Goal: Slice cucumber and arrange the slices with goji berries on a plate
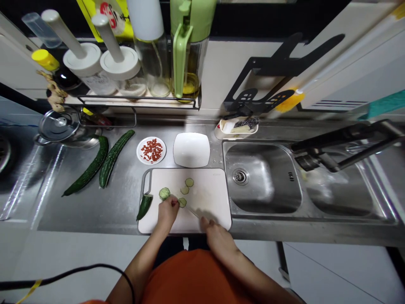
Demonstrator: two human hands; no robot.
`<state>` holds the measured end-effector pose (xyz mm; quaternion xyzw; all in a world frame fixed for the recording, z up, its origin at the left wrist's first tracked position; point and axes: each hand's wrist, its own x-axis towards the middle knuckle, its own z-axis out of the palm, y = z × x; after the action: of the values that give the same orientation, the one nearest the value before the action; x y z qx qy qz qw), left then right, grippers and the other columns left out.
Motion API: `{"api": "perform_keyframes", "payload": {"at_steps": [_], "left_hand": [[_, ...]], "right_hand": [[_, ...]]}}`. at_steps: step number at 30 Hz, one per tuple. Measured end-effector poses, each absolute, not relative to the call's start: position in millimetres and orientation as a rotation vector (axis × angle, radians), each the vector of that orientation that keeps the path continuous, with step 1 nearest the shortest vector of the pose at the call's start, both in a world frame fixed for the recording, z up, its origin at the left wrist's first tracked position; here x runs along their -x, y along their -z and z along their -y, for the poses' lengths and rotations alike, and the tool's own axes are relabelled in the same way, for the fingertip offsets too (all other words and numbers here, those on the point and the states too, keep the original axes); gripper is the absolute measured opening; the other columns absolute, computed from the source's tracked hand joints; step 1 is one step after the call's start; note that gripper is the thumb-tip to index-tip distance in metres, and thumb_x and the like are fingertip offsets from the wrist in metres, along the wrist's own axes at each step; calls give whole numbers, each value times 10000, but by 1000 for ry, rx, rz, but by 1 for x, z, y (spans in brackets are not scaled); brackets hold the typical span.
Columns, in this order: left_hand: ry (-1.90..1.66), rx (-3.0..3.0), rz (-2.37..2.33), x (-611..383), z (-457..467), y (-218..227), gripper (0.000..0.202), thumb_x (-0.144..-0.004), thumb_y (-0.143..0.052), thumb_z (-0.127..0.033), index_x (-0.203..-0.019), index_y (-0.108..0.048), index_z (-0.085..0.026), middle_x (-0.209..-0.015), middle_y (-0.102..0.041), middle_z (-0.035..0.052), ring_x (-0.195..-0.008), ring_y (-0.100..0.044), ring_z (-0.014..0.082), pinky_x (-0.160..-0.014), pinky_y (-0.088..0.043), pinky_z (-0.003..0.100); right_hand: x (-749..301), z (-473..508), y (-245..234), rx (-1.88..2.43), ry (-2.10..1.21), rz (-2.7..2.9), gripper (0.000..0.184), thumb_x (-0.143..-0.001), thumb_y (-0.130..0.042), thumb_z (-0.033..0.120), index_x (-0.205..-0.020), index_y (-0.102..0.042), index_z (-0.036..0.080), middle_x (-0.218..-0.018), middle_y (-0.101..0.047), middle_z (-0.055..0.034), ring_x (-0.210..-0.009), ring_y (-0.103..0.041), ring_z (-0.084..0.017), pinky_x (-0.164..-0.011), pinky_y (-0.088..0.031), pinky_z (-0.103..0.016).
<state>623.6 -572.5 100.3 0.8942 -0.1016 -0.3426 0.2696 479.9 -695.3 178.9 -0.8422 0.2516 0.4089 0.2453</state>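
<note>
A white cutting board (209, 194) lies on the steel counter in front of me. My left hand (167, 212) is closed on a short piece of cucumber (164, 194) at the board's left part. My right hand (218, 238) grips the handle of a knife (192, 211), whose blade points up-left toward the cucumber piece. Three thin cucumber slices (186, 190) lie on the board just beyond the blade. A dark green cucumber end (144, 206) rests at the board's left edge.
Two whole cucumbers (104, 162) lie on the counter to the left. A small dish of red berries (151, 150) and a white square plate (191, 149) stand behind the board. A sink (262, 179) is right of it. Bottles and jars fill a rack (136, 99) behind.
</note>
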Motion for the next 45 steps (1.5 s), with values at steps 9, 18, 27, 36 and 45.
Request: {"api": "perform_keyframes", "payload": {"at_steps": [9,18,27,36,45], "left_hand": [[910,-2386,259,-623,573,-101,71,-740,-588,-204,-773,-650,-203,-725,-678,-5,-691,-609,116,-666,-399,208],[753,-2484,381,-637,561,-113,130,-791,-549,-303,-776,-641,-213,-699,-663,-14,-640,-590,102,-628,-373,188],[540,-2866,537,-665,550,-118,194,-848,-451,-288,-862,-621,-194,-751,-657,52,-681,-590,152,-615,-342,232],[445,-2896,591,-663,557,-117,254,-846,-461,-274,-1059,-567,-185,-986,-601,97,-834,-577,192,-694,-386,273],[535,-2623,720,-663,613,-106,240,-805,-512,-273,-1020,-573,-185,-975,-579,83,-948,-531,199,-836,-400,280]], "right_hand": [[-445,704,-177,2265,-1091,-707,481,-807,-229,16,-1154,-518,180,-955,-617,-101,-844,-613,-210,-685,-423,-295],[-443,704,-176,2227,-1060,-735,483,-809,-243,28,-1169,-520,192,-937,-620,-93,-832,-614,-208,-677,-415,-293],[-445,705,-177,2220,-1083,-704,526,-798,-246,18,-1235,-489,183,-986,-616,-100,-882,-607,-209,-698,-423,-291],[-441,704,-169,2236,-1027,-711,474,-821,-241,37,-1179,-507,197,-949,-618,-90,-833,-611,-188,-669,-421,-277],[-444,702,-166,2283,-1027,-682,506,-788,-263,2,-1191,-507,187,-949,-611,-89,-818,-608,-184,-666,-424,-270]]}}
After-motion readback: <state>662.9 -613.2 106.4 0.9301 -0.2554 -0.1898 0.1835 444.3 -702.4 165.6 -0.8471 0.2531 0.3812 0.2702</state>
